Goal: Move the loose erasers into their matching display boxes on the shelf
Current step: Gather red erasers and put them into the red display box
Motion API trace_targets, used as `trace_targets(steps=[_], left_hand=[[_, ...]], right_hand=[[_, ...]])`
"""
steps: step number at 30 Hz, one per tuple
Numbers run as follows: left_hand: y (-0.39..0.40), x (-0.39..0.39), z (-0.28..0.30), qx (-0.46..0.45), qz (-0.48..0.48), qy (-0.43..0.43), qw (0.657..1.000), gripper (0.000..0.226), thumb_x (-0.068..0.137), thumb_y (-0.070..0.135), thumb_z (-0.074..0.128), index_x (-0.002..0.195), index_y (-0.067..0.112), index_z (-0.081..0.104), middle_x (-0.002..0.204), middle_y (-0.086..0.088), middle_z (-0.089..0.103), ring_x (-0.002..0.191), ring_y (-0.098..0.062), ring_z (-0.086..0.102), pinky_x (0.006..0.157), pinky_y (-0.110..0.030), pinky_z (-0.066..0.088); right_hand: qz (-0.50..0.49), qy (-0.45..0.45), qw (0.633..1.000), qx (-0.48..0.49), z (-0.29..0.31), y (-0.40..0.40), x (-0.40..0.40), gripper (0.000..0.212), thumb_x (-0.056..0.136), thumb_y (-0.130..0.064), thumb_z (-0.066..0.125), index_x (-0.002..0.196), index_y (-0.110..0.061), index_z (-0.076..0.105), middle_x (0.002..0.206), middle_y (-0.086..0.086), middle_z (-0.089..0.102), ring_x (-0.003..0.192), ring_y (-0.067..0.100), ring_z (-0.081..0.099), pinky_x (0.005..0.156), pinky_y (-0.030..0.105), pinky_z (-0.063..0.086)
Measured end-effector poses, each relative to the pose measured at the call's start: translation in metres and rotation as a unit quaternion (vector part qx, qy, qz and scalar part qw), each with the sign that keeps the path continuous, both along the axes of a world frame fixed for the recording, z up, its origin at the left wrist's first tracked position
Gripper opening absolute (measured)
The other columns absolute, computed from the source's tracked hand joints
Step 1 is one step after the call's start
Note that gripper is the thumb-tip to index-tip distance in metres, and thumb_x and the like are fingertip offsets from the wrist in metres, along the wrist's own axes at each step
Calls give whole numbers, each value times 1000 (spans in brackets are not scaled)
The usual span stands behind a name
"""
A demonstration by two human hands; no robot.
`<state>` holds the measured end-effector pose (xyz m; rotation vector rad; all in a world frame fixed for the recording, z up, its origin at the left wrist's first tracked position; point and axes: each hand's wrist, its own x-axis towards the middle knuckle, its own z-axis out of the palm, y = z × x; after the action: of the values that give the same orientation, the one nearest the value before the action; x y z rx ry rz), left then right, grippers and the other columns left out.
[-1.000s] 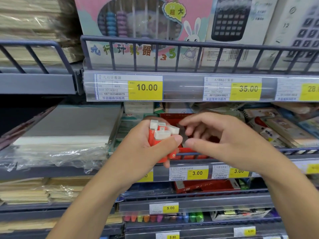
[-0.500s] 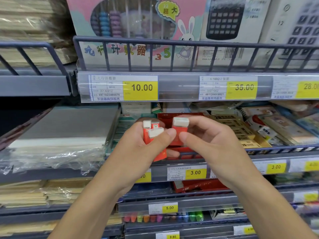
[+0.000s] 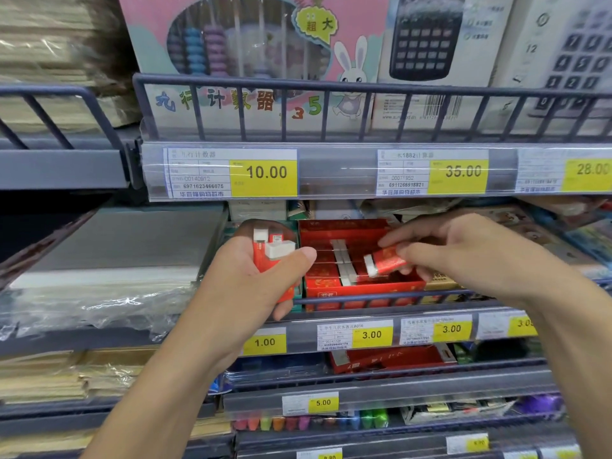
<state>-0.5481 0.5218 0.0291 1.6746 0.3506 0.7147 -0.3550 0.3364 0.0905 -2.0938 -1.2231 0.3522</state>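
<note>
My left hand (image 3: 251, 283) grips a bunch of erasers (image 3: 270, 251) in orange-red sleeves with white ends poking up, held just left of the red display box (image 3: 331, 288). That box sits on the middle shelf behind a wire rail and holds rows of red-sleeved erasers. My right hand (image 3: 463, 256) pinches one red-sleeved eraser (image 3: 384, 261) by its far end, tilted with its white tip down-left, over the right part of the box. Whether it touches the erasers below is unclear.
A green box stands behind my left hand. Yellow-brown eraser packs (image 3: 440, 283) lie right of the red box. Plastic-wrapped paper (image 3: 109, 260) fills the left shelf. The price-tag rail (image 3: 357, 334) runs below, an abacus box (image 3: 248, 54) and calculators sit above.
My right hand took one eraser from the bunch in my left hand and carried it right and down over the red box. My left hand stayed nearly still.
</note>
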Motion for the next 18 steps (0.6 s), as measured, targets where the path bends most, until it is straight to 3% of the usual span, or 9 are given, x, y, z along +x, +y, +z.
trace_targets(steps=[2,5,7,11,16,18], left_hand=[[0,0,0,-1,8,1,1000,56,79,47,74,79,-3,49,68,-14,50,44,-19,41,48,-18,41],[0,1,0,-3,12,8,1000,55,79,48,74,78,-2,50,66,-13,51,44,-19,42,48,-19,42],[0,1,0,-1,9,12,1000,53,80,48,74,77,0,51,65,-12,52,45,-18,43,49,-19,42],[0,2,0,5,8,19,1000,53,82,48,73,75,1,50,60,-9,49,44,-17,42,49,-17,42],[-1,3,0,3,10,16,1000,49,81,48,72,71,6,49,59,-8,49,45,-19,42,49,-20,42],[0,3,0,12,8,24,1000,49,81,51,71,69,8,50,60,-8,51,46,-19,43,52,-21,44]], right_hand=[[8,-17,999,-38,1,1,0,22,95,-39,62,82,-54,70,73,-10,74,47,5,53,57,27,42],[11,-45,997,-59,-3,6,1,4,90,-42,67,92,-43,70,66,-15,70,52,3,55,53,20,43],[8,-60,996,-65,-4,11,1,5,87,-48,69,87,-43,69,62,-12,69,51,-2,57,49,12,40],[13,-56,996,-64,-9,19,1,9,82,-59,69,86,-51,69,56,-7,67,45,0,54,43,12,38],[35,-77,995,-56,-12,15,3,15,78,-63,67,88,-51,70,68,-12,70,56,3,60,53,22,47],[45,-97,992,-62,-12,13,4,7,81,-61,66,87,-58,70,83,-30,70,73,-9,64,62,13,49]])
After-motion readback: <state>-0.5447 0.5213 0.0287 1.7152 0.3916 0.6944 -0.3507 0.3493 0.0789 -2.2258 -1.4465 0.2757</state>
